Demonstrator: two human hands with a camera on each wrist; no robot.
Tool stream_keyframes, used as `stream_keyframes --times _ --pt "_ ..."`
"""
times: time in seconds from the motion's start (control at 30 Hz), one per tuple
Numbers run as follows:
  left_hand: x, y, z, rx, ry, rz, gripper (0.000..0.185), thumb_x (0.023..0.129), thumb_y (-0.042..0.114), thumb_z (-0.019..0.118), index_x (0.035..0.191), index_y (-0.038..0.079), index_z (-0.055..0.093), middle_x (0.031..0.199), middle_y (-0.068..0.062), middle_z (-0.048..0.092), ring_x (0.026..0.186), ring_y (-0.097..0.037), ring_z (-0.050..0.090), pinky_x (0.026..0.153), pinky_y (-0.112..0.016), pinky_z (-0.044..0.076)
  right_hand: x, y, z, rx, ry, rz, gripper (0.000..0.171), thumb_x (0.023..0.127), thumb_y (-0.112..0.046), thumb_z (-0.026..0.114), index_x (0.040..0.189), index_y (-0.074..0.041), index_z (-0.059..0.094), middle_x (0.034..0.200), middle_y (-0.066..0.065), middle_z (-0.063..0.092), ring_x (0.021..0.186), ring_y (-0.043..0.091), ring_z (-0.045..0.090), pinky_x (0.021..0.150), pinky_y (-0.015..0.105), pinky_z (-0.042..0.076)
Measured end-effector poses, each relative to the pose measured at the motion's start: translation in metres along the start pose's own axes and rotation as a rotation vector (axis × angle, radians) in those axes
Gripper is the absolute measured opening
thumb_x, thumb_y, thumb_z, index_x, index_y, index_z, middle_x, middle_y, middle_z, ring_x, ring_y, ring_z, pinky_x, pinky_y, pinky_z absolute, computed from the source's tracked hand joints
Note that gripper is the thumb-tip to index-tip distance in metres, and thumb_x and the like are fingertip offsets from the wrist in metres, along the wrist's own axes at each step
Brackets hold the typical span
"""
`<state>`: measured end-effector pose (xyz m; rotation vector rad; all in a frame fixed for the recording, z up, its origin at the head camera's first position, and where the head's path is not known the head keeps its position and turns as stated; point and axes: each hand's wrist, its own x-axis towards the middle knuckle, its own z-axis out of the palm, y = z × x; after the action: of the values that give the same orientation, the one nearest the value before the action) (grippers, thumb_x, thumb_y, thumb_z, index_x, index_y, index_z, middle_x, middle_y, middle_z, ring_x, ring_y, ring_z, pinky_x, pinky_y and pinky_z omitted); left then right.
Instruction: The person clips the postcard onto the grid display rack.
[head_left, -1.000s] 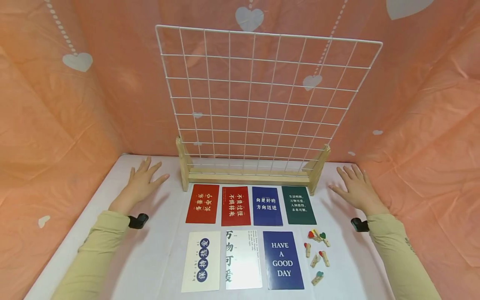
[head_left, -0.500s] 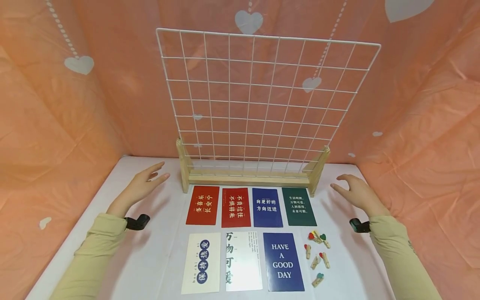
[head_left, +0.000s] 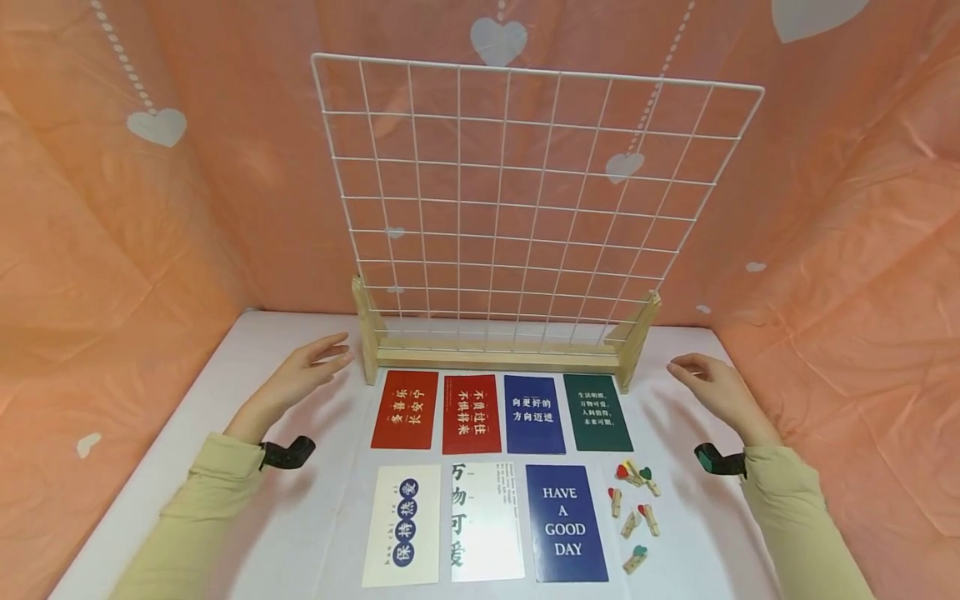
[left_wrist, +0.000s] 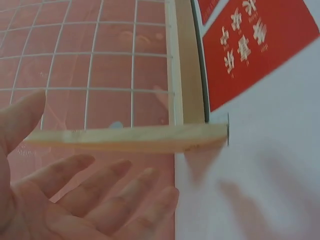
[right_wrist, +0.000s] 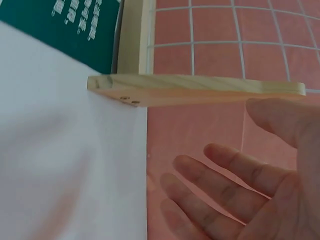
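Observation:
A white wire grid panel (head_left: pixel 525 192) stands upright in a wooden base (head_left: pixel 495 354) at the back of the white table (head_left: pixel 322 500). My left hand (head_left: pixel 303 375) hovers open just left of the base's left foot (left_wrist: pixel 135 137), fingers relaxed, holding nothing. My right hand (head_left: pixel 708 383) hovers open to the right of the base's right foot (right_wrist: pixel 195 90), also holding nothing. Several cards lie flat in front of the base: a red card (head_left: pixel 406 409), a second red card (head_left: pixel 472 413), a blue card (head_left: pixel 532 413), a green card (head_left: pixel 597 412).
A nearer row holds a cream card (head_left: pixel 403 523), a white card (head_left: pixel 486 521) and a blue "HAVE A GOOD DAY" card (head_left: pixel 565 522). Several small wooden clothespins (head_left: pixel 633 504) with coloured hearts lie at right. Pink cloth walls (head_left: pixel 112 250) close in the table's sides and back.
Both hands lifted off the table and turned inward. The left hand moved right toward the base's left foot; the right hand's fingers curled slightly.

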<state>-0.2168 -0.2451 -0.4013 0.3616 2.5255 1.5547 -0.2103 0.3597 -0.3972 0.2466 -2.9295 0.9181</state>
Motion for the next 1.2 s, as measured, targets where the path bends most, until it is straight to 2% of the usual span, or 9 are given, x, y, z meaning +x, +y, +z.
stream_keyframes --times 0.13,0.2,0.3,0.37,0.53,0.77,1.0,1.2 --pt "0.0 -0.002 0.005 -0.085 -0.032 -0.026 0.062 0.1 0.022 0.051 0.147 -0.008 0.023 0.141 -0.034 0.035 0.127 -0.047 0.038 0.101 -0.057 0.038 -0.007 0.0 0.002 0.097 -0.028 0.006 0.041 0.101 -0.029 0.05 0.122 0.005 0.057 0.111 0.023 0.063 0.098 0.034 0.061 0.078 0.027 0.052" --pt "-0.001 -0.003 0.008 -0.139 -0.052 -0.04 0.061 0.101 0.021 0.05 0.147 -0.009 0.023 0.142 -0.034 0.034 0.127 -0.048 0.038 0.103 -0.057 0.035 -0.011 0.0 0.005 0.167 -0.052 0.005 0.04 0.102 -0.025 0.048 0.124 0.007 0.055 0.114 0.026 0.061 0.097 0.025 0.063 0.079 0.02 0.052" --pt "-0.002 -0.005 0.013 -0.208 -0.076 -0.06 0.061 0.101 0.021 0.049 0.146 -0.01 0.022 0.143 -0.034 0.032 0.127 -0.05 0.036 0.105 -0.055 0.033 -0.015 0.0 0.009 0.265 -0.092 0.022 0.041 0.103 -0.022 0.046 0.126 0.01 0.05 0.118 0.029 0.058 0.096 0.011 0.063 0.082 0.017 0.051" --pt "-0.002 -0.007 0.016 -0.253 -0.089 -0.07 0.061 0.102 0.021 0.048 0.146 -0.011 0.021 0.144 -0.034 0.031 0.128 -0.049 0.036 0.105 -0.054 0.033 -0.019 -0.001 0.013 0.305 -0.109 0.045 0.042 0.103 -0.023 0.046 0.127 0.011 0.049 0.12 0.029 0.057 0.097 0.012 0.063 0.083 0.018 0.051" --pt "0.002 -0.009 0.021 -0.307 -0.098 -0.11 0.06 0.103 0.021 0.045 0.145 -0.013 0.02 0.143 -0.036 0.031 0.128 -0.049 0.036 0.104 -0.053 0.035 -0.025 -0.001 0.019 0.359 -0.123 0.09 0.046 0.103 -0.028 0.046 0.128 0.011 0.049 0.121 0.029 0.057 0.104 0.033 0.061 0.082 0.017 0.051" --pt "0.004 -0.01 0.022 -0.349 -0.087 -0.15 0.06 0.104 0.025 0.043 0.144 -0.013 0.022 0.141 -0.036 0.033 0.127 -0.047 0.039 0.105 -0.049 0.037 -0.026 -0.002 0.025 0.397 -0.131 0.108 0.05 0.102 -0.03 0.047 0.13 0.011 0.047 0.121 0.029 0.057 0.105 0.035 0.061 0.085 0.023 0.053" --pt "0.0 -0.013 0.023 -0.42 -0.099 -0.192 0.057 0.103 0.026 0.044 0.144 -0.01 0.027 0.144 -0.032 0.033 0.13 -0.044 0.037 0.106 -0.051 0.034 -0.026 -0.005 0.03 0.447 -0.185 0.097 0.052 0.101 -0.03 0.049 0.136 0.009 0.043 0.125 0.027 0.056 0.109 0.036 0.059 0.09 0.032 0.052" --pt "0.002 -0.017 0.027 -0.465 -0.11 -0.256 0.06 0.103 0.029 0.043 0.145 -0.01 0.024 0.144 -0.032 0.032 0.128 -0.042 0.041 0.105 -0.05 0.037 -0.026 -0.007 0.032 0.467 -0.224 0.104 0.056 0.101 -0.033 0.049 0.139 0.008 0.04 0.127 0.027 0.055 0.112 0.038 0.057 0.094 0.04 0.05"
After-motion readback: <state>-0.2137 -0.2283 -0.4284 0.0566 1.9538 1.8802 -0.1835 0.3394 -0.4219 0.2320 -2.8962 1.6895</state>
